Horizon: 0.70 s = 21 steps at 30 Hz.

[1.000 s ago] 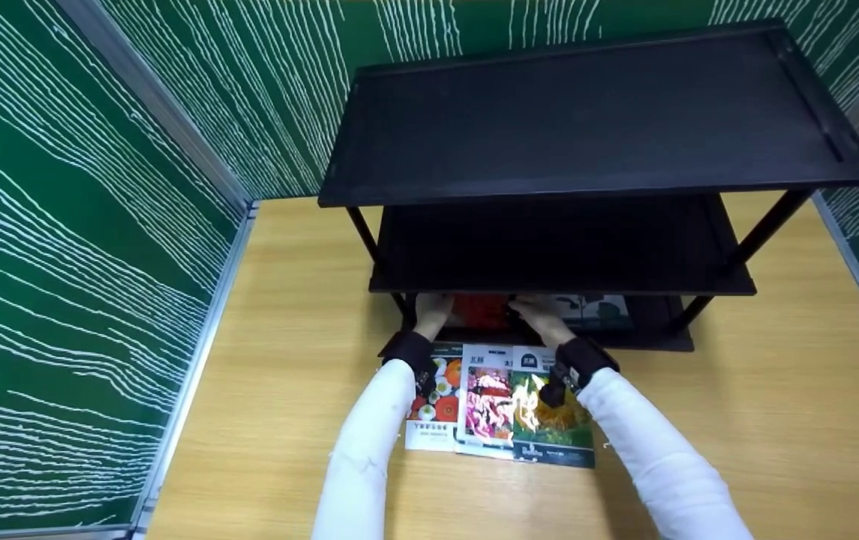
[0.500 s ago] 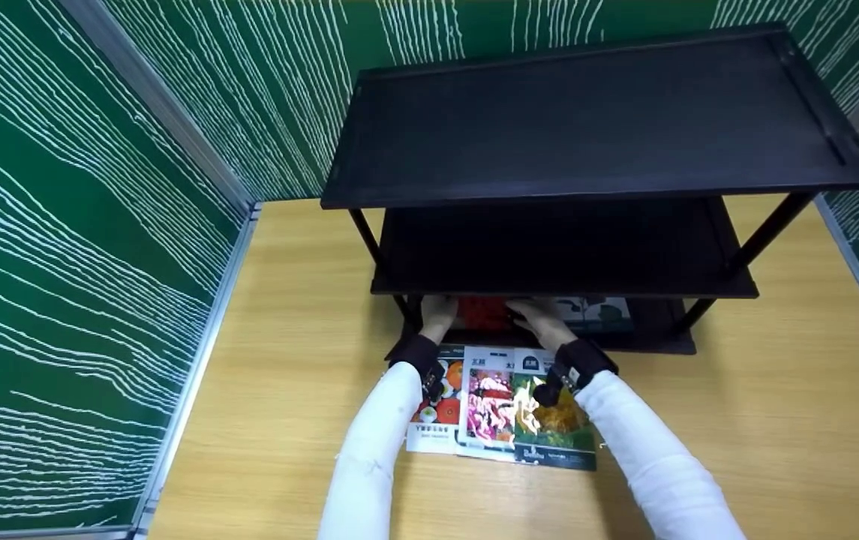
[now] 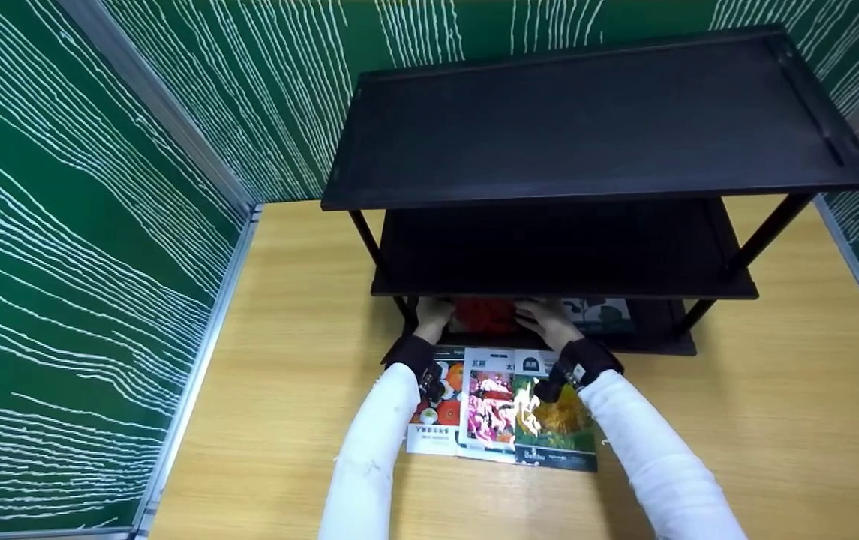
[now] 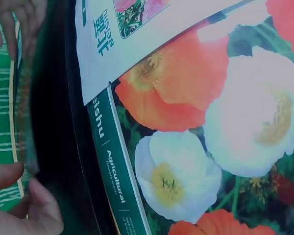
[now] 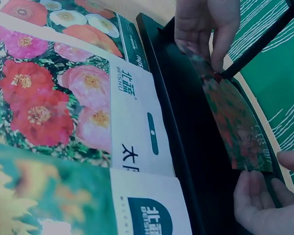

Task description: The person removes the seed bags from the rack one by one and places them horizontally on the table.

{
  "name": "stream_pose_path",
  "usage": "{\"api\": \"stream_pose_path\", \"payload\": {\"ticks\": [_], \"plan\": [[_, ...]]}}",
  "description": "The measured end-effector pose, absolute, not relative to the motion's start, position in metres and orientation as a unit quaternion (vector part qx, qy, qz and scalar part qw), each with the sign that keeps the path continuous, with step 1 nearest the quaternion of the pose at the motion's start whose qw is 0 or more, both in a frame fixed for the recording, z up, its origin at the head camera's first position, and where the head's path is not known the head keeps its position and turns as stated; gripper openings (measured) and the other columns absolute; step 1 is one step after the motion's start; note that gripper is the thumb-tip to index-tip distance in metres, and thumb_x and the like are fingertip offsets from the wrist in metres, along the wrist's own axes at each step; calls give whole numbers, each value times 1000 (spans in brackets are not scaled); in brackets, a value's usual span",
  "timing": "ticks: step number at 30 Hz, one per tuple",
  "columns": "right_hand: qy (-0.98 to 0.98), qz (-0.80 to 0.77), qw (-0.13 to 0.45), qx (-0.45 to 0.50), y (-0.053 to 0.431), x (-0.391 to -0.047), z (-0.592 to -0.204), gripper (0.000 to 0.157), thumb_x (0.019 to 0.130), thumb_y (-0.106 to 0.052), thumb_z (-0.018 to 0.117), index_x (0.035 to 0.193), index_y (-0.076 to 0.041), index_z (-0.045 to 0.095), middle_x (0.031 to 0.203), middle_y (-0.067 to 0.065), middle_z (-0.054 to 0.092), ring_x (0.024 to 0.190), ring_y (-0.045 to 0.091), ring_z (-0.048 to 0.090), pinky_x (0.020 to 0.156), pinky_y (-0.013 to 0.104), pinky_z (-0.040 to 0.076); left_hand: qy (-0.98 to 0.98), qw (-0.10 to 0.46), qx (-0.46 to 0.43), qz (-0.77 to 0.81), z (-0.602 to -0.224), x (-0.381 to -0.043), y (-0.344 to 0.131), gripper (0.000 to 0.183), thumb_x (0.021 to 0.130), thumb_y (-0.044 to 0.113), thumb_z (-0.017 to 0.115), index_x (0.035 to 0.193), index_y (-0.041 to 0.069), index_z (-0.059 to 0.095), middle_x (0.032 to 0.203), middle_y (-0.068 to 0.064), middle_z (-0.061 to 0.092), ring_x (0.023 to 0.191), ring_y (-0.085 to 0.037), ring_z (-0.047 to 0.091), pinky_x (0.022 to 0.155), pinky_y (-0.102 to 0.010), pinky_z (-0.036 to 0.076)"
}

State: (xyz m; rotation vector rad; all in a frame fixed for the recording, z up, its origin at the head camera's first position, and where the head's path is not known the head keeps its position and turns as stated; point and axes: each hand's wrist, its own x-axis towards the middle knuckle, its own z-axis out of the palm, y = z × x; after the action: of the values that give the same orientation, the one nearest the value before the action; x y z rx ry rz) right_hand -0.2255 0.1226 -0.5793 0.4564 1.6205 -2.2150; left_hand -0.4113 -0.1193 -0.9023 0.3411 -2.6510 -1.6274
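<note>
A seed packet with red flowers is held over the bottom shelf of the black rack, bowed and tilted in the right wrist view. My left hand pinches one end between thumb and fingers, as the left wrist view shows with the left hand at lower left. At the other end, my right hand grips the packet's edge with thumb and fingertips. Part of the packet is hidden under the middle shelf. In front lie a poppy packet, a pink-flower packet and a yellow-flower packet, overlapping.
The black three-tier rack stands on the wooden table, its shelves overhanging both hands. Another packet with dark leaves lies on the bottom shelf at right. Green patterned panels enclose the left and back.
My right hand has shifted slightly right and its fingers have moved on the packet's edge. The left hand stays at its end. The packets on the table have not moved.
</note>
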Motion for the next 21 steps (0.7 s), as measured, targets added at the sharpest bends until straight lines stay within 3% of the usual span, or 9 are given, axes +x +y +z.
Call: {"api": "stream_pose_path", "payload": {"ticks": [3, 8, 11, 17, 21], "plan": [[574, -784, 183, 149, 128, -224, -578, 59, 88, 1, 47, 139, -6, 19, 137, 20, 26, 111, 27, 45, 95, 33, 40, -788, -24, 104, -606, -826, -367, -110, 50, 57, -14, 51, 96, 17, 58, 61, -2, 55, 35, -18, 43, 29, -31, 29], [588, -767, 189, 176, 133, -224, -576, 53, 85, 3, 50, 135, -2, 30, 126, 13, 39, 86, 13, 54, 90, 32, 44, -766, -78, 136, -624, -712, -305, -90, 43, 66, -14, 57, 102, 7, 61, 84, -8, 62, 48, -18, 50, 38, -30, 38], [597, -755, 200, 184, 136, -224, -576, 51, 85, 2, 51, 133, 2, 33, 109, 7, 48, 78, 11, 55, 87, 30, 46, -761, -91, 140, -626, -692, -291, -86, 43, 69, -12, 60, 109, 5, 61, 89, -9, 63, 53, -19, 55, 42, -29, 40], [592, -755, 216, 180, 145, -222, -574, 51, 86, 2, 50, 133, 3, 32, 95, 2, 50, 77, 12, 55, 86, 31, 47, -730, -59, 73, -677, -731, -297, -89, 38, 71, -4, 63, 109, 2, 59, 82, -10, 63, 49, -19, 56, 42, -28, 44], [583, -761, 224, 176, 151, -218, -571, 52, 86, 1, 52, 134, 4, 31, 94, 2, 52, 78, 12, 56, 85, 30, 47, -734, -87, 95, -667, -646, -257, -74, 31, 74, -7, 59, 105, -4, 56, 71, -13, 58, 46, -18, 46, 44, -28, 36]]}}
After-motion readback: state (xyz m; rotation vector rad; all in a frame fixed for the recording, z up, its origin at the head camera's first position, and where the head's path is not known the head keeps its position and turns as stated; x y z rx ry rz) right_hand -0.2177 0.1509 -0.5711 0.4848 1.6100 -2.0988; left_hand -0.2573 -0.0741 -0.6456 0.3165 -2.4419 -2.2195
